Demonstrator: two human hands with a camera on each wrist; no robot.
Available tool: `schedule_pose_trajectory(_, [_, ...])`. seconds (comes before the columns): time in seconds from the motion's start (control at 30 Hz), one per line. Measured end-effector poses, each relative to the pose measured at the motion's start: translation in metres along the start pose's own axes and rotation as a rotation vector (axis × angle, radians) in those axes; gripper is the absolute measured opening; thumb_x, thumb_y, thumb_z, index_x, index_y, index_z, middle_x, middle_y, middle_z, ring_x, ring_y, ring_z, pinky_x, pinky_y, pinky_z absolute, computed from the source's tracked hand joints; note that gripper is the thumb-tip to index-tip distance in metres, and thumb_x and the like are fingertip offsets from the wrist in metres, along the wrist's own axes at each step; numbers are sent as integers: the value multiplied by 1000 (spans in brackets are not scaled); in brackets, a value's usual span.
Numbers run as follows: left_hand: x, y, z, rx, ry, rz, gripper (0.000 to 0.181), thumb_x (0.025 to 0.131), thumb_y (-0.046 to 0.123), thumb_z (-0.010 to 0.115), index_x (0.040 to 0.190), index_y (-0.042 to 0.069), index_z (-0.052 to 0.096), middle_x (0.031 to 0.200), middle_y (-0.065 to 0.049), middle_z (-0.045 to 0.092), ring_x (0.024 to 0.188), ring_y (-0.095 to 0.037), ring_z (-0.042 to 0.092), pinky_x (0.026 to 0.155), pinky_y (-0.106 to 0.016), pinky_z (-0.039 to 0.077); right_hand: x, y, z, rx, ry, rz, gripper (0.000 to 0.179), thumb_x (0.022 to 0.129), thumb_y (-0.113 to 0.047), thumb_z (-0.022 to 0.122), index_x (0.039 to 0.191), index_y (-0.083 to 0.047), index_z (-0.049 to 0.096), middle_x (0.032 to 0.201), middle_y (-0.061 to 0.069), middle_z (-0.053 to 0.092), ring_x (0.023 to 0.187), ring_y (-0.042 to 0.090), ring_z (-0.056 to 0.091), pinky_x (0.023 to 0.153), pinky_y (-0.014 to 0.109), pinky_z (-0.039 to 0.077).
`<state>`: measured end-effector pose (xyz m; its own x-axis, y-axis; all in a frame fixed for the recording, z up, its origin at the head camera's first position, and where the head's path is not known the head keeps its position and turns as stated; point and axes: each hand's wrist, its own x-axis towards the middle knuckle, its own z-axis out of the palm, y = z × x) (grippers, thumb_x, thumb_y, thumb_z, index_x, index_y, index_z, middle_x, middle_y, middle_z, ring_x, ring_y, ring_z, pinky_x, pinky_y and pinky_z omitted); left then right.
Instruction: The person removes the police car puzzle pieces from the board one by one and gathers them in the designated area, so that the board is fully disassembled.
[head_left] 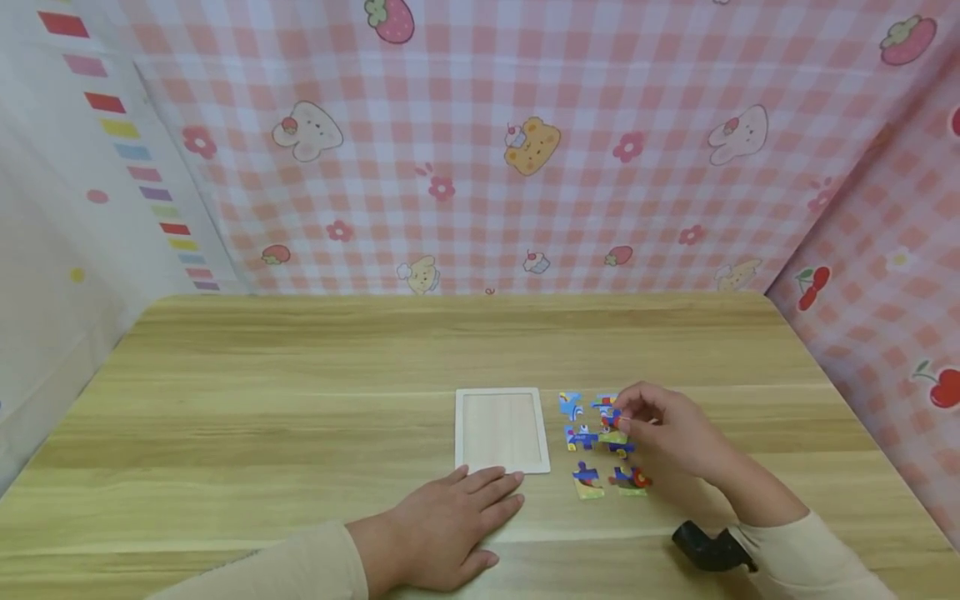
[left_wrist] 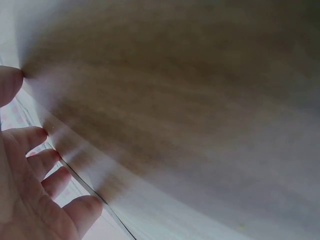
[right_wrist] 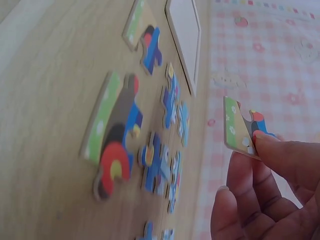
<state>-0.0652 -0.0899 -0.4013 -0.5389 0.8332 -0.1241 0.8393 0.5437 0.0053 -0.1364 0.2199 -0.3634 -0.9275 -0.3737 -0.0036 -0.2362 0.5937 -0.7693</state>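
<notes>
My right hand [head_left: 675,429] pinches a jigsaw puzzle piece [right_wrist: 236,125] between thumb and fingers, above the table. That piece has a green strip with white flowers along one edge and blue and red parts. Below it lie several loose puzzle pieces, among them one with a red wheel shape [right_wrist: 115,135] and a blue one [head_left: 570,406] at the far left of the group. A pale wooden puzzle tray [head_left: 460,429] lies flat to their left, with no pieces in it. My left hand [head_left: 450,525] rests palm down, fingers spread, its fingertips at the tray's near edge.
A wood-grain table [head_left: 262,433] carries everything. Near the right wrist is a black curved object [head_left: 708,547]. Pink checked cloth [head_left: 480,208] hangs behind the far edge and along the right side, and a pale cloth [head_left: 60,250] hangs at left.
</notes>
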Motion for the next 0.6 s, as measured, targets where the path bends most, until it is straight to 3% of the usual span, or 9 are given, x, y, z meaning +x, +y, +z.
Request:
schedule_pose_trajectory(0.23, [0, 0, -1, -11, -16, -4, 60, 99, 47, 42, 150, 15, 36, 156, -2, 31, 142, -20, 30, 107, -42, 38, -5, 10, -10, 3, 10, 20, 13, 90, 1, 63, 102, 3, 63, 85, 5, 62, 74, 7, 53, 59, 23, 46])
schedule_pose_trajectory(0.6, [1, -1, -3, -28, -35, 0, 61, 99, 48, 41, 150, 16, 35, 157, -1, 29, 143, -19, 28, 108, -42, 37, -17, 26, -24, -2, -36, 52, 14, 92, 0, 60, 105, 4, 61, 86, 6, 60, 76, 7, 53, 64, 24, 47])
